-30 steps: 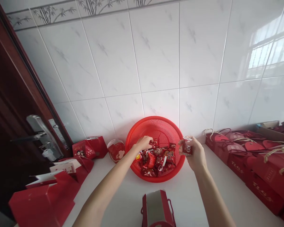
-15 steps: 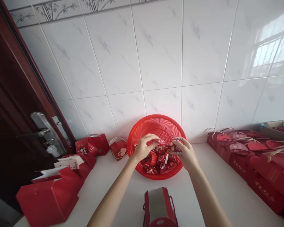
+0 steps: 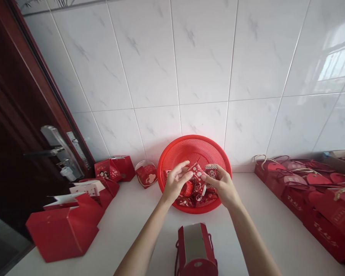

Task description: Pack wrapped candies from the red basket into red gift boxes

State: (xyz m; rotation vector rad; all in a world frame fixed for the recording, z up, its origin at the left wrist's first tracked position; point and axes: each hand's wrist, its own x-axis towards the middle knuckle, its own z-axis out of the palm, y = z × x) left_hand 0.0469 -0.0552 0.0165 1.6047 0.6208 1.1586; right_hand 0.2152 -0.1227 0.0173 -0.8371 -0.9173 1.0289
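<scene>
One glossy white-tiled wall (image 3: 204,57) stood behind a smooth white bench (image 3: 264,214) and round red plastic basket (image 3: 195,145). Above the basket, both hands had drawn together since a second earlier: fingers of the right hand (image 3: 224,187) pinched two small red printed packets (image 3: 197,172); whether the left hand (image 3: 174,183) gripped could not be told. Bench separated basket from red cardboard boxes (image 3: 313,222).

The printed packet (image 3: 197,173), red with white marks, is held tilted over the middle of the basket (image 3: 170,154); the dotted packet (image 3: 211,167), darker red with a spotted pale edge, is held over the basket, right of its middle, partly hidden.
</scene>
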